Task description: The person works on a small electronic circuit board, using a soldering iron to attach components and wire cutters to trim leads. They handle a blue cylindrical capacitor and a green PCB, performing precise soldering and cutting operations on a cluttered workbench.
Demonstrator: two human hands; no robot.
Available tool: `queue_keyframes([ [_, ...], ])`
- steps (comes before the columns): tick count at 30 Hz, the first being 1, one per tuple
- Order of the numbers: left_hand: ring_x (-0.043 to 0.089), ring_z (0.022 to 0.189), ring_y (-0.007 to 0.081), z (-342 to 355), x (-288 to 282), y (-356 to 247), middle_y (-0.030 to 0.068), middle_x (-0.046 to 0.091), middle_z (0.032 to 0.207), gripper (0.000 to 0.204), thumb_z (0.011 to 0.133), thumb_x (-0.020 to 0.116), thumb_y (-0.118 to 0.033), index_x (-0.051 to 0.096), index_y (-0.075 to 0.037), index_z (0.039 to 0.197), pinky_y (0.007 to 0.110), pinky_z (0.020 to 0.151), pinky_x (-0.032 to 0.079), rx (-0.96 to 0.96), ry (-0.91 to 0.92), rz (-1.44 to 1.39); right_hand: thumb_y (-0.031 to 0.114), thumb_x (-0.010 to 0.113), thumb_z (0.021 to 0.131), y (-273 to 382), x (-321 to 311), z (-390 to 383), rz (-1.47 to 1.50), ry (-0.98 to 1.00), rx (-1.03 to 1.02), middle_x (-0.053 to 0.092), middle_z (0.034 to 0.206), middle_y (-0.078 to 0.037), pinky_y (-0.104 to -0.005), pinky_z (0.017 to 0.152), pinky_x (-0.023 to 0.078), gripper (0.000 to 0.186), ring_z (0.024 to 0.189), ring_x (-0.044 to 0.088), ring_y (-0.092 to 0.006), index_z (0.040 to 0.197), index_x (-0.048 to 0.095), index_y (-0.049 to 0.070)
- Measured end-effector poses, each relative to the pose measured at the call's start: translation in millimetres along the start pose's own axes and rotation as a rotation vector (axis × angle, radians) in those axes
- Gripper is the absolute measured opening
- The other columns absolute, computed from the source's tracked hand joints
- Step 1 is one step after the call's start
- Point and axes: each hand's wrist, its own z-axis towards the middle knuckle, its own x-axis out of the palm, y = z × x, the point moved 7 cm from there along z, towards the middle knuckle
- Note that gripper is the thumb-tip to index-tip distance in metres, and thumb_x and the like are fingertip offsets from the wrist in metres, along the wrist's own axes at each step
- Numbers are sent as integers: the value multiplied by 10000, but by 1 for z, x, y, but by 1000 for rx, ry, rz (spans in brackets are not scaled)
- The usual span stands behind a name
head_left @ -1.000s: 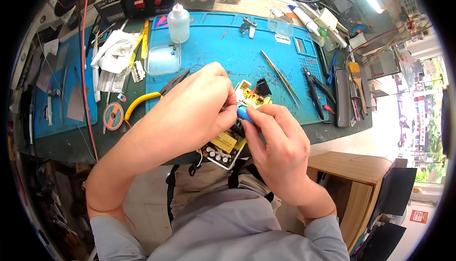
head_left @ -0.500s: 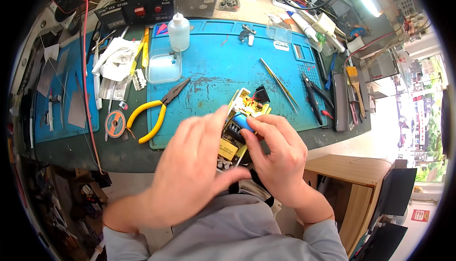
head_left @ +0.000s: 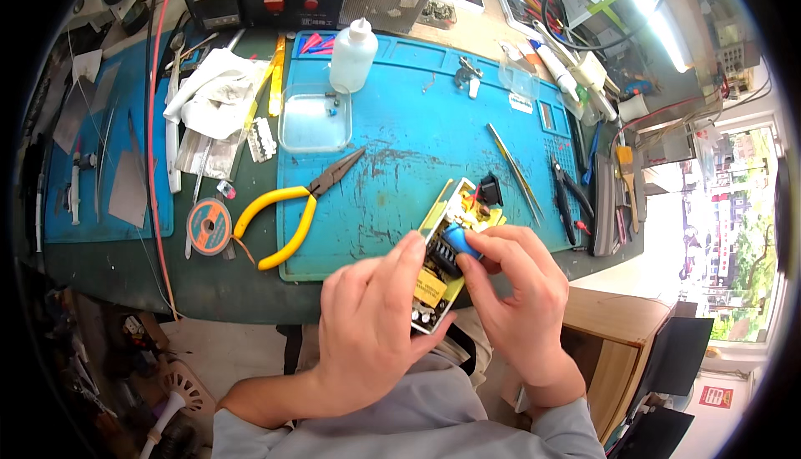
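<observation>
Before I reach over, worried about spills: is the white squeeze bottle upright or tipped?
Upright: the bottle stands on its base, nozzle pointing up.

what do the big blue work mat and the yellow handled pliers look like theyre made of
Big blue work mat: probably silicone or rubber, matte, with moulded tray recesses and dark scuffs. Yellow-handled pliers: dull grey metal jaws, seemingly steel; grips look like smooth, slightly glossy plastic or rubber coating.

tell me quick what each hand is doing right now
Left hand: closed on the circuit board, holding it up by its near end.
Right hand: fingertips pinched on the blue round part on the board.
</observation>
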Motion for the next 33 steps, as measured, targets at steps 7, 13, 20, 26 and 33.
queue_keyframes([
  [7,651,1038,242,-7,2,0,159,673,1419,930,712,959,-265,503,21,1470,403,900,466,48,-115,12,-65,808,826,2,-2,2,-14,59,5,720,986,-148,-356,699,582,285,833,724,-271,1101,749,-18],
  [13,641,1011,235,-4,0,0,145,705,1364,722,803,894,-380,632,-19,1371,397,900,473,53,-38,87,-66,807,825,1,0,6,-5,90,78,714,996,-138,-333,680,584,276,807,721,-242,1091,757,-11],
  [20,615,984,228,2,-1,-2,128,703,1357,539,835,854,-406,747,-80,1251,384,881,469,70,34,169,-52,815,812,9,-1,11,-102,95,-6,704,987,-123,-351,684,580,269,830,713,-266,1068,756,3],
  [26,615,987,233,2,0,-3,134,703,1351,521,844,847,-403,750,-68,1231,388,875,465,71,70,198,-32,820,804,11,-1,11,-164,117,-45,696,989,-112,-343,671,579,292,817,712,-249,1089,762,-3],
  [33,615,969,238,3,0,-4,143,710,1336,513,850,844,-399,748,-67,1229,388,849,470,71,70,211,-43,820,799,15,-4,18,-185,168,-83,687,985,-109,-315,647,573,305,766,707,-205,1097,765,-12],
])
